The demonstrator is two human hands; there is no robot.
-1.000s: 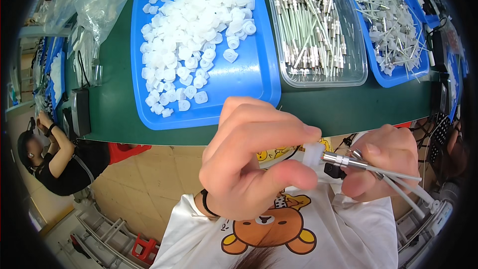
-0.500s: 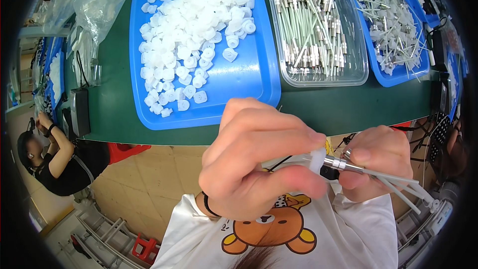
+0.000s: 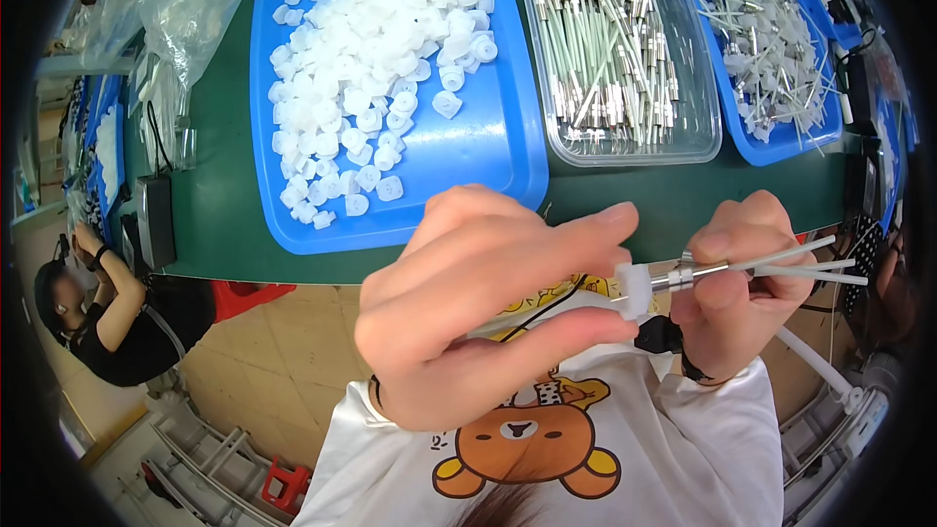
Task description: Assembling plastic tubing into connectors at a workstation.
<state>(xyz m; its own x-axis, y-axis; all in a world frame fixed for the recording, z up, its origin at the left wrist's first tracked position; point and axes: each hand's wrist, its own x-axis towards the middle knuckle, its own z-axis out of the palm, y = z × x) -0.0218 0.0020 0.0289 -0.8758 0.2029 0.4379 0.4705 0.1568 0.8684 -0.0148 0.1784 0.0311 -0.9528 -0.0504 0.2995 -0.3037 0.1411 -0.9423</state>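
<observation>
My left hand (image 3: 478, 303) has thumb and a finger closed about a white translucent plastic cap (image 3: 635, 291), with the index finger lifted above it. The cap sits on the tip of a slim silver metal connector (image 3: 683, 276) with a thin pale tube behind it. My right hand (image 3: 737, 283) pinches that connector between thumb and fingers. More pale tubes (image 3: 818, 271) stick out to the right from the same hand, and their other ends are largely hidden by the fingers.
A blue tray (image 3: 478, 161) of loose white caps lies on the green table (image 3: 220, 205). Right of it stands a clear bin (image 3: 634, 158) of metal-ended tubes, then a blue tray (image 3: 766, 153) of capped tubes. Plastic bags (image 3: 200, 0) hang far left; a person (image 3: 117, 317) sits at left.
My left index finger has lifted off the cap, leaving more of it showing. The right hand and its tubes have risen and levelled out.
</observation>
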